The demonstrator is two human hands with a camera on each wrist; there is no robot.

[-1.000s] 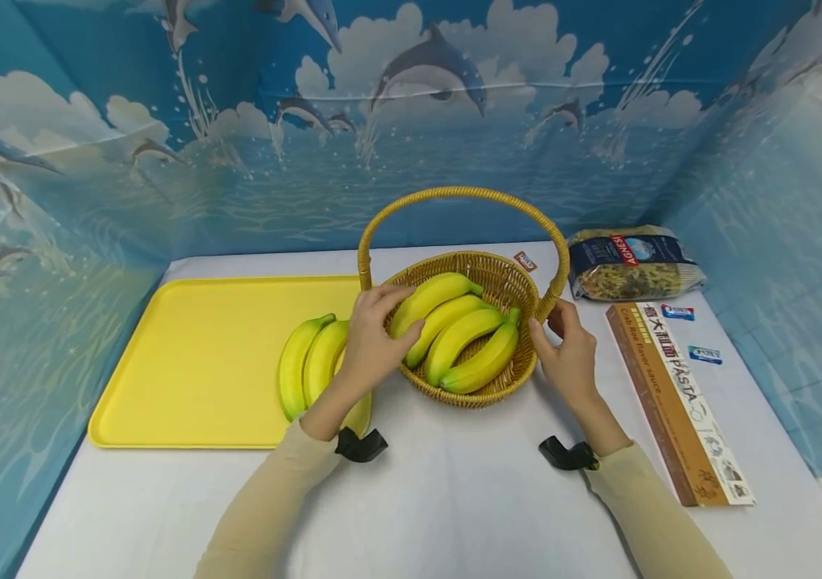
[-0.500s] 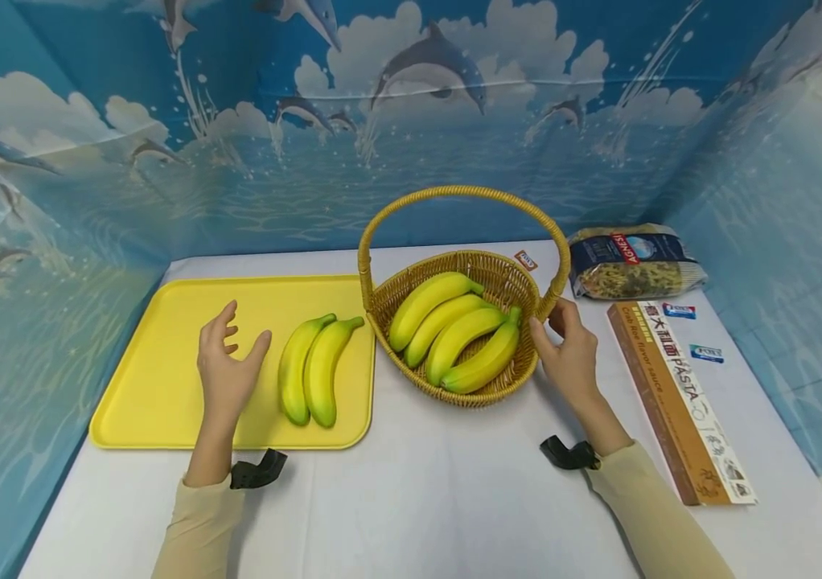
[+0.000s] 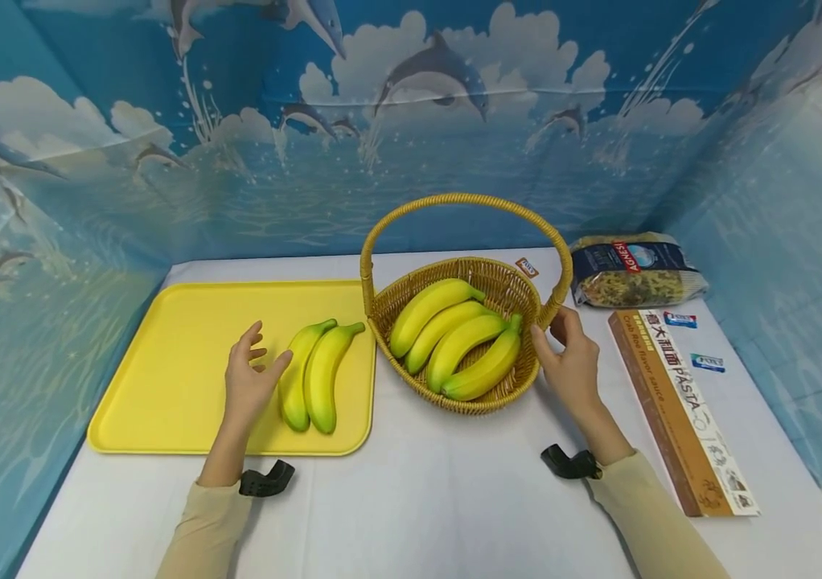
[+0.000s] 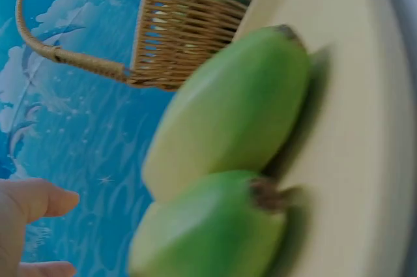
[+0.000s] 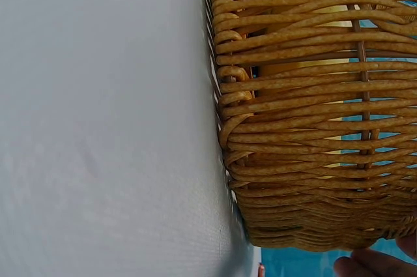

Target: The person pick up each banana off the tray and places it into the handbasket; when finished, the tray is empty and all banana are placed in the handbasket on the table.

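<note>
Wicker basket point(image 3: 479, 398) of bananas point(image 3: 454, 338), steadied at its rim by the right hand point(image 3: 569, 363), fingers curled against it. Left hand point(image 3: 250, 384), fingers spread and holding nothing, touches two bananas point(image 3: 313, 374) on the yellow tray point(image 3: 172, 362).

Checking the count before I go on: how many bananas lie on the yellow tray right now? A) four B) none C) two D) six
C: two bananas lie side by side on the yellow tray, next to the left hand; the other four sit in the wicker basket.
</note>
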